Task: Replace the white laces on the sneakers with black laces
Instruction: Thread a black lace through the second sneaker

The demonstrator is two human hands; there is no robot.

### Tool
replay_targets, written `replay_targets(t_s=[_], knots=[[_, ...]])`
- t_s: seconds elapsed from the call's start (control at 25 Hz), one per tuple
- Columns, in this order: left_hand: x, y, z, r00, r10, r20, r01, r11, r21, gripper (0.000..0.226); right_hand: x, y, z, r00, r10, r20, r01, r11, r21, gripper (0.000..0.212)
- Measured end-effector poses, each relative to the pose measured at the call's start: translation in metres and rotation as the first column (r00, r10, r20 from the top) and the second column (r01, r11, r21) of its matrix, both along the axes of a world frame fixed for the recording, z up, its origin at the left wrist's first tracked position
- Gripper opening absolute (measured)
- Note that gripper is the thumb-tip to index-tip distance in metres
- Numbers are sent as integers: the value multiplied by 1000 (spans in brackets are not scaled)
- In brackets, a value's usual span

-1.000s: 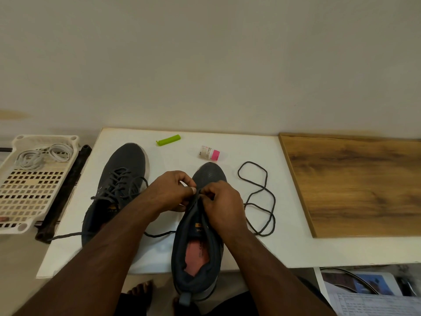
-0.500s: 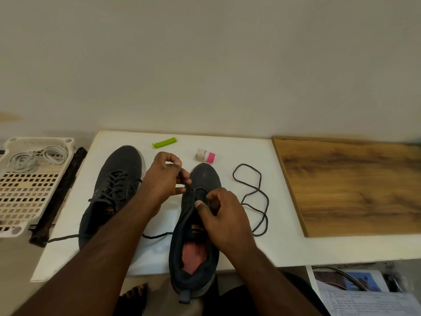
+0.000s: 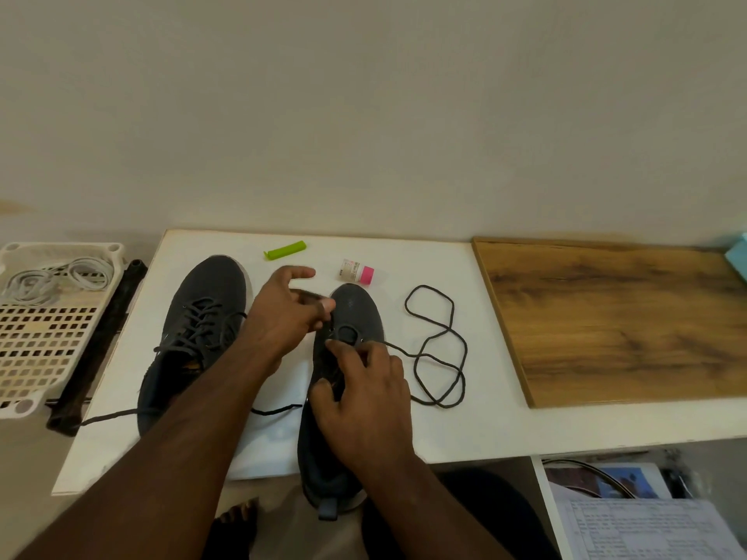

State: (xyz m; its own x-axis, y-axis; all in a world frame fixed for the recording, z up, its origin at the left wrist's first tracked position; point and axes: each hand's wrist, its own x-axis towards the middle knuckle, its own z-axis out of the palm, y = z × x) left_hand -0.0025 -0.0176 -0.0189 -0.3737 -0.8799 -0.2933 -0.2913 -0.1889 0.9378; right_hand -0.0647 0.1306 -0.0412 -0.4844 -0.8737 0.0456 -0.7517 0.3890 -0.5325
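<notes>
Lifted off the eyelets, the left hand [image 3: 283, 313] now pinches the black lace [image 3: 438, 349] end near the toe of the right sneaker [image 3: 343, 381], which the right hand [image 3: 364, 398] grips on the table [image 3: 444, 422]. Limp cord threads best held by its stiff tip.

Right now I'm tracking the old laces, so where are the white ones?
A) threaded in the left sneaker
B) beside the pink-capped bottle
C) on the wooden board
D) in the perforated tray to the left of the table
D: the white laces lie bundled in the perforated tray left of the table.
</notes>
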Motion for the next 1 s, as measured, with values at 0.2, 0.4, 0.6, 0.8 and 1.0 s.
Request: replay_targets(t_s=[0.2,0.4,0.6,0.8,1.0], knots=[[1,-2,17,889,185,-419,-164,983,86,21,-5,-3,-6,1000,27,-14,-27,1000,-2,51],[3,1,0,922,-147,359,243,940,-238,24,-9,-5,-9,999,42,2,-42,999,-13,50],[10,-3,-2,678,-306,668,498,860,-111,21,-11,-7,-10,999,48,15,-48,999,-11,52],[0,3,12,992,-66,106,82,986,-146,24,-11,-5,-6,997,59,43,-59,998,-9,55],[2,-1,16,970,145,-195,-159,986,-56,28,-11,-6,-6,997,60,58,-60,998,1,55]])
